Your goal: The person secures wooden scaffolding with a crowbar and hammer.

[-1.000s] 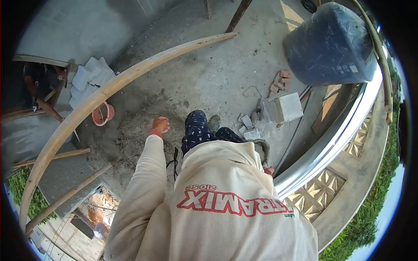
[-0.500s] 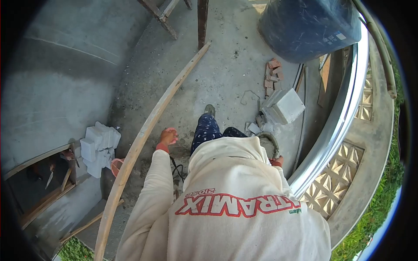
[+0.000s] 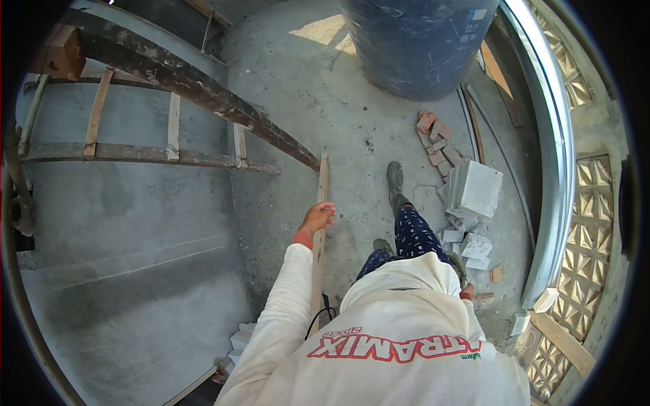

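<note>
My left hand [image 3: 318, 218] is held out in front of my left side, with its fingers loosely bent and apart and nothing showing in them. It overlaps a long wooden plank [image 3: 323, 186] that runs below it along the floor side. Down by my right hip, my right hand [image 3: 467, 291] is mostly hidden by the cream sweatshirt [image 3: 399, 318]. Its visible part is closed at a mud-caked curved rim [image 3: 460, 269], like that of a bucket, most of which my body covers. My boot [image 3: 395, 179] is on the concrete floor, one leg ahead of the other.
A large blue tank [image 3: 416, 47] stands ahead. Red bricks [image 3: 433, 139] and pale blocks [image 3: 476, 189] lie at right, beside a metal sheet edge [image 3: 558, 169] and patterned openwork wall [image 3: 589, 237]. A dark beam [image 3: 196, 91] and a wooden ladder-like frame [image 3: 135, 153] cross the left.
I have stepped forward and my view has swung left. The plank now lies under my left hand instead of left of it, and the beam and frame have come into view.
</note>
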Available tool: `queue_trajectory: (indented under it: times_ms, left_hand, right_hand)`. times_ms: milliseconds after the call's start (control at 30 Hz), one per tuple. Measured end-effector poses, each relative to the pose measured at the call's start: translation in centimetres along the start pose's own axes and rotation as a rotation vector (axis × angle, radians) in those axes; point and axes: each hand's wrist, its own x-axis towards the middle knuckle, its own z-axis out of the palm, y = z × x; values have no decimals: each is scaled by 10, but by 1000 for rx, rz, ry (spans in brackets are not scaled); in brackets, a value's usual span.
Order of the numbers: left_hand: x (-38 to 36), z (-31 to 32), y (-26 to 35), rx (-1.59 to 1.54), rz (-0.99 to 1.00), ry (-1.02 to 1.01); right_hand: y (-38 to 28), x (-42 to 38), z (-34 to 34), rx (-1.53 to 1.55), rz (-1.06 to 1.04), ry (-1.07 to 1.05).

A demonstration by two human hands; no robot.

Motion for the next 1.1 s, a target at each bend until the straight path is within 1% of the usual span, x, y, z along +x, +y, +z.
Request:
queue_trajectory:
  times_ms: [100, 233, 300, 400, 500, 600, 700, 800, 867, 1033, 1100]
  left_hand:
    - [72, -41, 111, 138, 95, 26]
    - [162, -101, 237, 175, 207, 177]
    - [196, -127, 280, 133, 222, 249]
    - [230, -157, 331, 169, 170, 286]
    - [262, -179, 351, 110, 136, 271]
    - [282, -200, 352, 127, 48, 267]
    - [318, -235, 337, 117, -124, 215]
    - [346, -267, 333, 67, -228, 221]
    - [369, -291, 333, -38, -234, 231]
    - [413, -361, 372, -142, -187, 301]
    - [419, -402, 383, -187, -180, 273]
  right_hand:
    - [5, -11, 34, 26, 43, 68]
    - [-1, -25, 95, 42, 81, 129]
    - [-8, -36, 125, 41, 102, 140]
    - [-19, -56, 169, 42, 123, 143]
    - [-37, -77, 214, 38, 124, 140]
    - [-59, -97, 261, 18, 115, 124]
    - [-85, -117, 316, 3, 89, 107]
    - [-112, -140, 370, -23, 58, 93]
    - [-131, -154, 415, -43, 29, 80]
    - [-174, -211, 543, -134, -57, 40]
    - [-192, -236, 592, -195, -92, 27]
